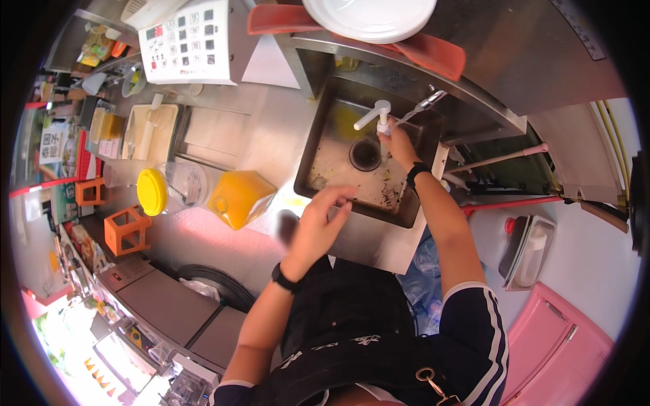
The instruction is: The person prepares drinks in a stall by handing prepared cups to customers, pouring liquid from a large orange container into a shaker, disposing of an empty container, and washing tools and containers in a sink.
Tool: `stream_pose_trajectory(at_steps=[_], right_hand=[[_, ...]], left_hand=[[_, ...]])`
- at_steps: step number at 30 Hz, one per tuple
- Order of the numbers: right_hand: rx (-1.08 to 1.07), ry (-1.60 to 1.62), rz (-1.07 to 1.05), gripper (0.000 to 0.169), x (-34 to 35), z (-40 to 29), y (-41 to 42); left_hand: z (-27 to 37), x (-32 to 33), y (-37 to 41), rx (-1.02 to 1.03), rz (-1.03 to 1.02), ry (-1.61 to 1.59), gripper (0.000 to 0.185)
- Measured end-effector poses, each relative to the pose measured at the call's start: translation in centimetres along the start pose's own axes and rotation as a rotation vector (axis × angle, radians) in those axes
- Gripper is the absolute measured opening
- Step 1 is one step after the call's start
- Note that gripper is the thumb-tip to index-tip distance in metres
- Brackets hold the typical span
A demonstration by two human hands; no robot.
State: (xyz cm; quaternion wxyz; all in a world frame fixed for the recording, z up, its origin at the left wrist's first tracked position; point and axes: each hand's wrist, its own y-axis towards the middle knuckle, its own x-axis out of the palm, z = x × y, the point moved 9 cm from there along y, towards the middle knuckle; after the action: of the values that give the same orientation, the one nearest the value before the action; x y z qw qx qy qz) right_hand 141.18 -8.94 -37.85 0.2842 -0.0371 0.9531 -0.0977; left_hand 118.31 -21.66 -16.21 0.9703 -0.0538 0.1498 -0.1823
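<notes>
My right hand (pixel 399 145) grips a white plastic dispenser pump (pixel 375 113) by its collar, above the metal sink (pixel 306 161). Water from the faucet (pixel 432 98) runs down close to the pump and my fingers. Below the pump, the drain (pixel 364 154) shows dark in the basin floor, with dark specks scattered around it. Over the sink's near left edge hovers my left hand (pixel 321 221), fingers loosely curled and apart, nothing seen in it. An uncapped clear bottle of orange liquid (pixel 237 199) stands on the counter to its left. A dark blurred object (pixel 286 228) is partly hidden beside that hand.
A clear jar with a yellow lid (pixel 152 192) stands beyond the bottle. Above the sink, a white bowl (pixel 370 19) rests on red supports (pixel 436 55). A white keypad machine (pixel 188 43) occupies the back counter. Orange plastic stands (pixel 126 231) are at left.
</notes>
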Motion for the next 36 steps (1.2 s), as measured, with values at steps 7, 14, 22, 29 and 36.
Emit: stream_pose_trajectory(at_steps=[7,14,22,29,36], right_hand=[[-0.105,0.071,0.192,0.040,-5.3,-3.6,-1.9],[-0.040,0.002,0.464,0.038,-9.0,-3.1,-5.9],[0.067,0.120,0.507,0.039,-8.5,-1.8,-6.9],[-0.212,-0.057,0.508,0.037,-8.5,-6.9,-5.2],[-0.433,0.091,0.239,0.046,-4.9,-11.2,-3.3]], left_hand=[[-3.9,3.1,13.1,0.047,0.371,0.022,0.028],[-0.1,8.7,18.4,0.232,0.034,0.417,0.029],[2.7,12.8,20.7,0.536,-0.083,0.921,0.031],[-0.1,6.8,20.3,0.231,-0.075,0.850,0.034],[0.0,3.1,17.5,0.224,0.085,0.425,0.037]])
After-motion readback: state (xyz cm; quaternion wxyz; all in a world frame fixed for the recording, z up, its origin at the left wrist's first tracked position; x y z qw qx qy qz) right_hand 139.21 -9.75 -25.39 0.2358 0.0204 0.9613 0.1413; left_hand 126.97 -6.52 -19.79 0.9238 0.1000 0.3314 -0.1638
